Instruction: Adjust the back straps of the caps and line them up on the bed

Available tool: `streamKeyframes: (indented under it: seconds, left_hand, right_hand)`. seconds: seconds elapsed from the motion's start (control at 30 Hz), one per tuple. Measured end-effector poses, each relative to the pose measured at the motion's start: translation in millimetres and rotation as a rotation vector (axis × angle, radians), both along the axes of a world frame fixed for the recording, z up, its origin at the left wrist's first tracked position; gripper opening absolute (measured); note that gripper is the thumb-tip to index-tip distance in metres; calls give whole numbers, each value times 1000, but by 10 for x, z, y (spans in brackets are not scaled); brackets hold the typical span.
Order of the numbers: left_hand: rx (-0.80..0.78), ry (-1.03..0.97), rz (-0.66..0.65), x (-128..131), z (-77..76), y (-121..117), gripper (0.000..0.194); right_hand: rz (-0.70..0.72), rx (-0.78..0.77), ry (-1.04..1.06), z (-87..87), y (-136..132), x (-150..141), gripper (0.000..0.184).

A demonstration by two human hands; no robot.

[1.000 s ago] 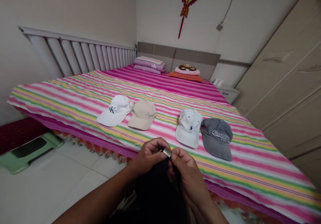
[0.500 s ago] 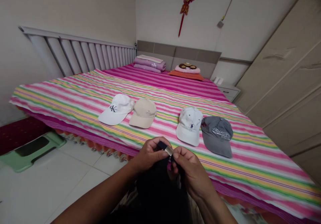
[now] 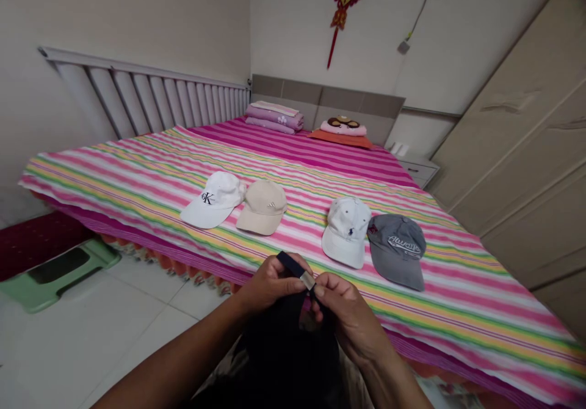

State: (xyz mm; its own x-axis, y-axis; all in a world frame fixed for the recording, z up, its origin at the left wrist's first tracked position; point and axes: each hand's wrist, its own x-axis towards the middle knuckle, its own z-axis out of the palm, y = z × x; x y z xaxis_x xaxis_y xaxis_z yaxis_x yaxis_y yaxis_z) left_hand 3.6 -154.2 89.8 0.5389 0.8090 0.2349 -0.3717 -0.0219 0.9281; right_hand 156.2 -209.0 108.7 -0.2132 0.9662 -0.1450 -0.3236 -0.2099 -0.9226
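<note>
Both my hands meet low in the middle, over a dark cap (image 3: 284, 348) that hangs in front of me. My left hand (image 3: 270, 284) pinches the cap's dark strap (image 3: 289, 264). My right hand (image 3: 348, 317) pinches the small metal buckle (image 3: 307, 281) on that strap. Beyond my hands, on the striped bed (image 3: 137, 165), lie a white cap with a black logo (image 3: 214, 199), a beige cap (image 3: 262, 206), a white cap (image 3: 345, 231) and a grey cap (image 3: 397, 250).
Folded purple bedding (image 3: 273, 116) and a pillow (image 3: 342, 130) lie at the headboard. A green plastic stool (image 3: 50, 271) stands on the white tiled floor at left. A wardrobe (image 3: 526, 152) lines the right side, with a bedside table (image 3: 414, 168) by it.
My left fingers have drawn the dark strap a little further out through the buckle. Both hands stay in the same spot; the view shifted slightly.
</note>
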Motion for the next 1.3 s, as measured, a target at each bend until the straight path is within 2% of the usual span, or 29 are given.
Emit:
streamKeyframes:
  seconds: [0.2, 0.43, 0.53, 0.63, 0.83, 1.0, 1.3]
  left_hand:
    - [-15, -55, 34, -17, -28, 0, 23]
    - [-15, 43, -7, -27, 24, -10, 25]
    - [-77, 16, -12, -43, 16, -4, 25]
    - [-121, -31, 10, -59, -16, 2, 24]
    - [-111, -35, 46, -55, 7, 4, 25]
    - [-90, -11, 61, -51, 44, 2, 25]
    - [7, 23, 49, -15, 21, 3, 23]
  right_hand:
    - [12, -48, 76, 29, -6, -21, 23]
    - [-35, -39, 63, 40, 9, -19, 22]
    - [39, -53, 101, 71, 5, 5, 22]
    - [117, -24, 51, 52, -3, 35, 24]
    - [81, 57, -60, -27, 6, 37, 20]
    - [77, 45, -56, 16, 32, 35, 22]
    - [77, 75, -117, 63, 50, 34, 29]
